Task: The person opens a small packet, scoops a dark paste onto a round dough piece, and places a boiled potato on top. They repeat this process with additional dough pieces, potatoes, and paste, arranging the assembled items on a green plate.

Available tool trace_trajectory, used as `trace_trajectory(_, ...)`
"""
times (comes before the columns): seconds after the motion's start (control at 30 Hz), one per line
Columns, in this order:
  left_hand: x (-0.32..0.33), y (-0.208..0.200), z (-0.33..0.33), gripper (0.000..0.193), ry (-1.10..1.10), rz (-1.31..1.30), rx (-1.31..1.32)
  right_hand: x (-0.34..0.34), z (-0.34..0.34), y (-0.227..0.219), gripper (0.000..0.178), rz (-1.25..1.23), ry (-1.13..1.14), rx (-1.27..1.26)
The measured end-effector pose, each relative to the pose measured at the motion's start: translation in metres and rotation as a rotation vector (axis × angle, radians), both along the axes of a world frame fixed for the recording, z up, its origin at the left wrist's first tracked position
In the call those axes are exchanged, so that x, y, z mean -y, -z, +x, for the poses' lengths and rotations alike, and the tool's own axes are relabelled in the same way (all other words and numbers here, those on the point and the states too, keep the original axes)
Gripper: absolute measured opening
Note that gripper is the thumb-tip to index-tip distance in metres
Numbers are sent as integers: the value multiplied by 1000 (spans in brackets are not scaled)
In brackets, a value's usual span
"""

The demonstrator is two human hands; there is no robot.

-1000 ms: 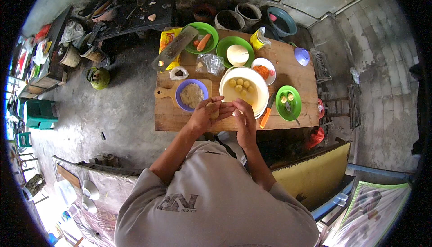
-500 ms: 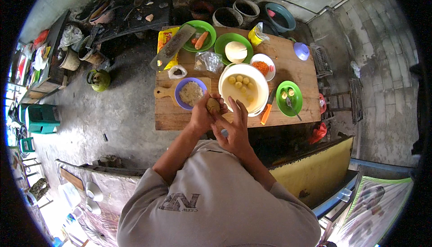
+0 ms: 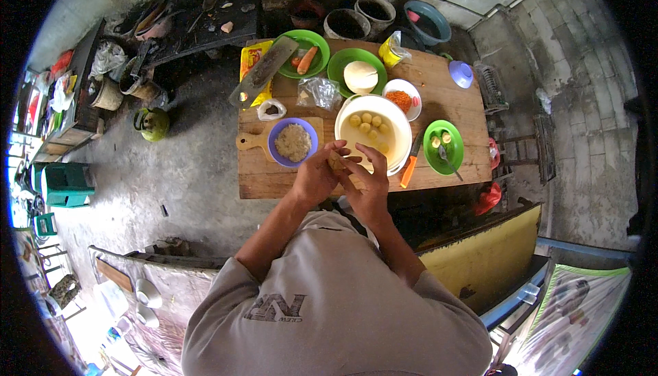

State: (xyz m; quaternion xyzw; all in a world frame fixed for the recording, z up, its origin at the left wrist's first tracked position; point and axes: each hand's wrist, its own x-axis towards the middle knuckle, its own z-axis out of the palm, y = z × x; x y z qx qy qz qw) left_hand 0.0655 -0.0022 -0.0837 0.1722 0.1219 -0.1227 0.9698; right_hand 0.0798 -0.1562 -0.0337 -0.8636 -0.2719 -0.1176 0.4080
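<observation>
Lump [image 3: 336, 162], brownish and rounded, sits in the left grip [image 3: 317, 176], which is curled around it. The right grip [image 3: 369, 187] is just beside it, digits spread; whether these touch the lump cannot be told.

Progress, as judged: partial. Several yellowish balls [image 3: 365, 128] already lie in cloudy liquid [image 3: 391, 144] inside the white bucket [image 3: 405, 129], directly beyond the grips; the lump is not yet among them. Pale mash [image 3: 293, 143] lies in the purple bowl [image 3: 288, 162], ahead-left of the left grip. The quantity outstanding cannot be determined.

Surroundings: an orange-handled knife [image 3: 409, 170] right of the right grip; farther right, a green dish [image 3: 432, 160] with 2 yellowish pieces [image 3: 446, 137] and a spoon [image 3: 449, 162].

Obstruction: the bucket's near rim, close ahead of the grips.
</observation>
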Motion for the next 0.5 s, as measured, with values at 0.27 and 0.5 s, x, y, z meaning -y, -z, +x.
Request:
trace_trajectory(0.27, -4, -32, 3, 55, 102, -26, 111, -4, 7, -9, 26, 83, 28, 134)
trace_trajectory(0.5, -8, -37, 3, 56, 90, 1, 164, -9, 12, -22, 20, 173, 41, 110)
